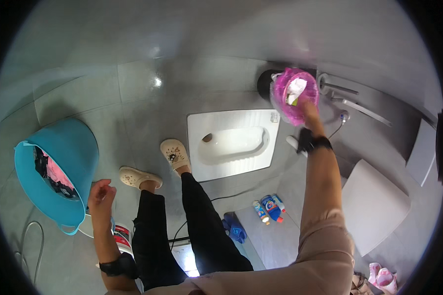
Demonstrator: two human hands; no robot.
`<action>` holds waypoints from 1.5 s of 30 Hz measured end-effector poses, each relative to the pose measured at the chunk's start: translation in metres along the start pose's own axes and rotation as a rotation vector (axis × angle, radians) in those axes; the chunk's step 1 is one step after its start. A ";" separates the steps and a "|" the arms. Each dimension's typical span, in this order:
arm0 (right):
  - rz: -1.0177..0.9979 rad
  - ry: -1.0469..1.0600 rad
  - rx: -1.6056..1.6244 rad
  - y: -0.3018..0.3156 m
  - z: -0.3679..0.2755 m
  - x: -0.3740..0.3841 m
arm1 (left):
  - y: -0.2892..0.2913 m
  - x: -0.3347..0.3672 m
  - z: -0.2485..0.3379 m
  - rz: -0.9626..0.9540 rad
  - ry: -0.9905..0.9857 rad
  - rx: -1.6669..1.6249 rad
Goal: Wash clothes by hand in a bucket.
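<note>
At the far right of the squat toilet, my right hand is closed on the near rim of a pink plastic bag. Its fingertips are partly hidden by the bag. White crumpled paper and a small green-yellow piece lie inside. Behind the bag, to its left, shows a black bin. My left hand hangs with loosely curled fingers and nothing in it, beside a large blue tub. Pink and black cloth lies in the tub.
Cleaning bottles stand on a grey ledge. Blue slippers lie near it. A thin dark cable crosses the floor. Wall rails and a white panel are at right. A hose curves at lower left.
</note>
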State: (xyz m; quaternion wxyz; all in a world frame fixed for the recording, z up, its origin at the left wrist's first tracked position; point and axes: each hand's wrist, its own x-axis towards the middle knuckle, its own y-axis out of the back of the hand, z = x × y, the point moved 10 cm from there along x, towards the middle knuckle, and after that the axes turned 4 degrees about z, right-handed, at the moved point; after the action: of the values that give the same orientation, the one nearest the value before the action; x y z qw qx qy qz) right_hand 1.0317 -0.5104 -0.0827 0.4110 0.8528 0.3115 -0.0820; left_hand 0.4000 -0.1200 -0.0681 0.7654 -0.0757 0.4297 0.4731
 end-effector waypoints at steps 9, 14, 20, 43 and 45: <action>0.510 -0.229 0.096 -0.049 0.023 -0.112 | -0.003 0.005 0.009 0.011 0.004 0.022; 0.333 0.227 -0.231 -0.092 -0.191 -0.145 | 0.006 -0.004 0.042 -0.008 -0.054 -0.028; 0.279 0.527 -0.209 -0.109 -0.298 -0.172 | 0.037 -0.014 0.050 0.027 -0.106 -0.063; -0.713 0.014 0.686 -0.243 -0.387 -0.224 | -0.059 -0.081 0.176 -0.227 -0.608 -0.002; -0.723 0.020 0.663 -0.250 -0.390 -0.229 | -0.070 -0.098 0.205 -0.110 -0.807 0.099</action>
State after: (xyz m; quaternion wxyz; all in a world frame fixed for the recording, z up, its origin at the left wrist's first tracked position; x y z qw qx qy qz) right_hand 0.6553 -0.2065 0.0987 0.0596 0.7758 0.5486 -0.3060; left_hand 0.5578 -0.1156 0.1095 0.8994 0.1299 0.1126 0.4018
